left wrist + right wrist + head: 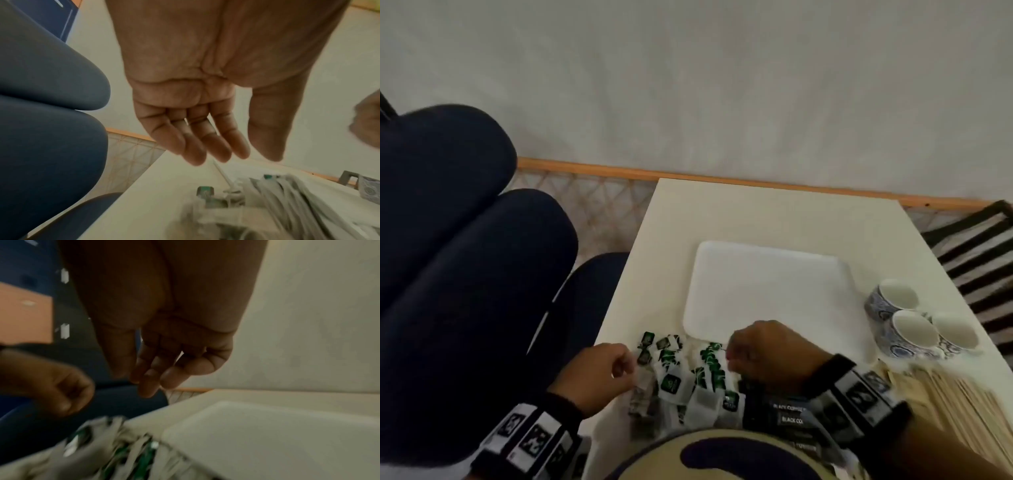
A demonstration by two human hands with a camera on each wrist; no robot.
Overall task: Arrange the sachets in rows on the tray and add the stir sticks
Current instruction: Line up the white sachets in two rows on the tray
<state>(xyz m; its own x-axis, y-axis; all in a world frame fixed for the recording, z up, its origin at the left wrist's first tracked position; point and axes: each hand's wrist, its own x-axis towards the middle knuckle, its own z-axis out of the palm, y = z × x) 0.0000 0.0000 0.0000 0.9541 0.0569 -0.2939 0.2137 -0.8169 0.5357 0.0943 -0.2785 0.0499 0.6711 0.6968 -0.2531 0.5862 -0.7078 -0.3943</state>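
A heap of white sachets (681, 377) with green labels lies on the table in front of the bare white tray (774, 291). Black coffee sachets (791, 416) lie beside the heap under my right wrist. Wooden stir sticks (948, 401) lie at the near right. My left hand (626, 363) hovers over the heap's left side; in the left wrist view its fingers (220, 151) hang relaxed and hold nothing above the sachets (287, 203). My right hand (732, 356) hovers over the heap's right side by the tray's near edge, its fingers (148, 386) loosely bent and holding nothing.
Three blue-patterned cups (914, 322) stand right of the tray. The small white table (756, 212) sits against a wall. Dark blue chair cushions (465, 257) are close on the left. A striped mat (979, 267) lies on the floor to the right.
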